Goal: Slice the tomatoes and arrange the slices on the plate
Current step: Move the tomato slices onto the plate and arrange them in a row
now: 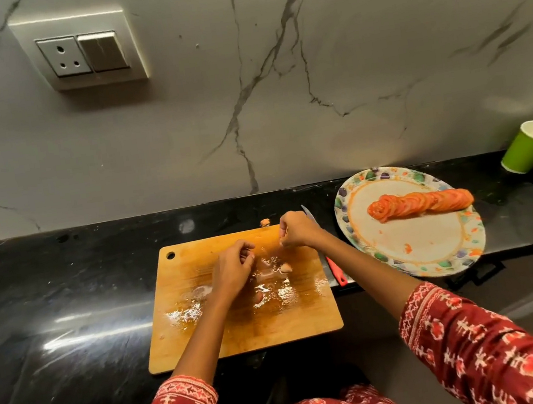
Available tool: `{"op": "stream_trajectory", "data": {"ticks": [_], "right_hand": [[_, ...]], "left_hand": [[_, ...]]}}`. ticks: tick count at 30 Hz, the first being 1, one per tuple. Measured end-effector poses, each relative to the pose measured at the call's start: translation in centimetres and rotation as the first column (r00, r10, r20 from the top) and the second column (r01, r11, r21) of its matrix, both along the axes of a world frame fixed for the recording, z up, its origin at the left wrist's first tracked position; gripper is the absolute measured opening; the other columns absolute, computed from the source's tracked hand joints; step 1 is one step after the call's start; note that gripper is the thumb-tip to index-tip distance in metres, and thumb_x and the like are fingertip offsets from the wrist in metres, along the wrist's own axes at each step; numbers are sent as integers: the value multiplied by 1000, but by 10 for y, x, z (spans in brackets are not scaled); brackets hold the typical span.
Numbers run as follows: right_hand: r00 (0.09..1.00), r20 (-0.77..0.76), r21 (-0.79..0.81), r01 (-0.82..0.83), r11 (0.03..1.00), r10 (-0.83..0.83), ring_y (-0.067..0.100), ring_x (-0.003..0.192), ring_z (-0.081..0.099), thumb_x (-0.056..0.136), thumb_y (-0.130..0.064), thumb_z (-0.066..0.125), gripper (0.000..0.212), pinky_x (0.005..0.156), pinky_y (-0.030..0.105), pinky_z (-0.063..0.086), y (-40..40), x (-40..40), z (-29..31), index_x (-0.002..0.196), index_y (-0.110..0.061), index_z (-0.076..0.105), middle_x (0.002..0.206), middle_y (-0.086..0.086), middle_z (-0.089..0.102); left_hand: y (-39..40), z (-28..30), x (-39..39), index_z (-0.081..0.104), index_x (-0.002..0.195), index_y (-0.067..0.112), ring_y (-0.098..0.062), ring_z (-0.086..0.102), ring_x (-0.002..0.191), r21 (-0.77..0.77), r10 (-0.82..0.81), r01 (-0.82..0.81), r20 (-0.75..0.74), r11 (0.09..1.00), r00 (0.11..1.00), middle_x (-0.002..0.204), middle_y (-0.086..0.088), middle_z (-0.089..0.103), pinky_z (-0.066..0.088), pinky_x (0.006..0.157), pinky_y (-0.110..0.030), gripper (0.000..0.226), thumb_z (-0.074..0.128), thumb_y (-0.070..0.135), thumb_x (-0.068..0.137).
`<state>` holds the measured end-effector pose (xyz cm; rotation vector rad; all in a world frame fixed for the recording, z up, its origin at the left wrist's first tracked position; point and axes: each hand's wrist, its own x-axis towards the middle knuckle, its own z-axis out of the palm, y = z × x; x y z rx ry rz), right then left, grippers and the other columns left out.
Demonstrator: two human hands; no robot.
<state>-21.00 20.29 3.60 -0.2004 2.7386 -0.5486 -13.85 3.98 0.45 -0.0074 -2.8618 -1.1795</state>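
Both hands are curled over the wet cutting board (241, 325): left hand (233, 269) and right hand (296, 230) seemingly pinching scraps, can't be told for sure. Tomato slices (421, 203) are fanned across the plate (412, 249) at 3 o'clock. Leftover bits (286, 267) are probably best gathered gently, juice kept off the row.

Black polished counter (66, 298) runs wall to wall, glare streaking its near left. Flat on it sits the board (242, 328), wet with juice and pale scraps right under the fingers. Just past the fingertips of the right hand (296, 231), off the board's far edge, a tomato bit (264, 222) lies on the stone. The knife (329, 258) rests beside the board's right edge, blade tip showing beyond those knuckles. Further right, the plate (357, 223) overhangs the counter's front edge. A green cup (531, 147) stands well off, far right.
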Motion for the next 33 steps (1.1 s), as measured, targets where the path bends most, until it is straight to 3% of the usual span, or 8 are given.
{"op": "stream_trajectory", "data": {"ticks": [6,8,10,13,17,22,28,33], "right_hand": [[986,-75,38,154,987,-151,23,94,63,77,-16,72,21,73,30,46,81,-7,22,67,-20,54,96,7,68],[974,-111,74,205,976,-196,29,94,63,79,-13,64,4,70,31,45,116,-9,25,76,-11,63,96,13,67],[967,-133,48,227,973,-219,31,92,63,81,-11,59,12,69,32,46,143,-12,22,86,-4,67,95,16,69],[956,-103,-40,273,961,-276,24,85,64,80,-12,65,8,69,30,47,183,-24,22,87,-7,67,93,10,70],[988,20,-150,155,976,-154,19,74,61,79,-13,71,15,60,28,51,202,-34,15,92,-9,63,88,8,64],[989,-55,-129,127,983,-135,22,84,63,83,-7,63,14,67,30,49,208,-53,4,96,-11,63,93,7,66],[966,-167,-245,151,958,-195,16,79,60,78,0,59,14,73,31,49,245,-70,11,86,-11,64,90,6,67],[995,-97,-164,10,986,-27,14,99,54,81,-16,70,31,84,25,44,273,-61,8,111,-10,63,113,7,63]], "left_hand": [[47,6,-27,61,110,14,-6,54,85,4,-98,98,4,995,995,98,2,62,39,64,-12,21,58,13,90],[71,2,-41,61,110,15,-7,55,85,6,-136,136,18,991,991,98,-1,64,41,70,-18,21,58,13,90],[88,3,-47,61,110,15,-8,56,84,7,-168,167,23,986,986,98,-2,65,44,72,-21,21,57,12,90],[126,-1,-63,62,107,15,-10,60,82,60,-213,211,29,976,977,95,-2,66,50,75,-26,19,57,10,89],[156,-1,-81,63,107,14,-10,60,83,60,-219,216,44,975,975,96,-1,67,50,75,-26,19,58,11,89],[173,4,-95,64,104,15,-8,59,80,75,-184,181,39,981,982,92,2,65,50,73,-24,16,59,12,89],[196,5,-112,63,106,9,-12,60,77,117,-243,236,53,965,968,93,-4,65,52,74,-24,22,62,5,84],[236,-1,-115,59,117,9,-13,57,89,101,-373,365,79,926,924,108,-3,60,46,77,-19,47,76,17,75]]}}
